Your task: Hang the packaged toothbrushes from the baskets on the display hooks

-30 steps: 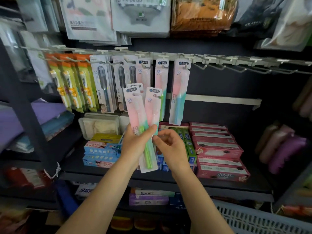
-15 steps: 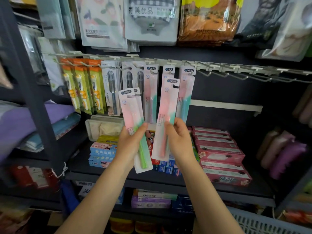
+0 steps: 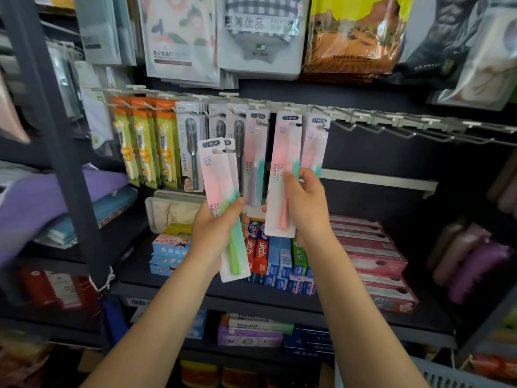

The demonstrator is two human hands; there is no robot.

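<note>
Left hand (image 3: 216,228), centre of frame: fingers curled round the lower half of a small stack of packaged toothbrushes (image 3: 223,208); front pack pink-to-green with a green handle, at least one more pack behind it. Stack is upright, tilted slightly left, its top level with the hanging stock.

Right hand (image 3: 306,203), just right of centre: thumb across the front and fingers behind a single pink toothbrush pack (image 3: 284,175) with a coral handle. Its top edge is up at the hook rail (image 3: 363,114); cannot tell whether the hanger hole is on a hook. It sits between two hanging packs of the same brand (image 3: 256,158), touching or overlapping the right one.

Left of these on the rail: grey packs (image 3: 190,152), then orange-green packs (image 3: 145,147). Hooks (image 3: 405,133) to the right of centre are bare.

Shelf (image 3: 195,287) below carries toothpaste boxes (image 3: 372,259). Corner of a blue-grey basket (image 3: 447,379) at lower right.
</note>
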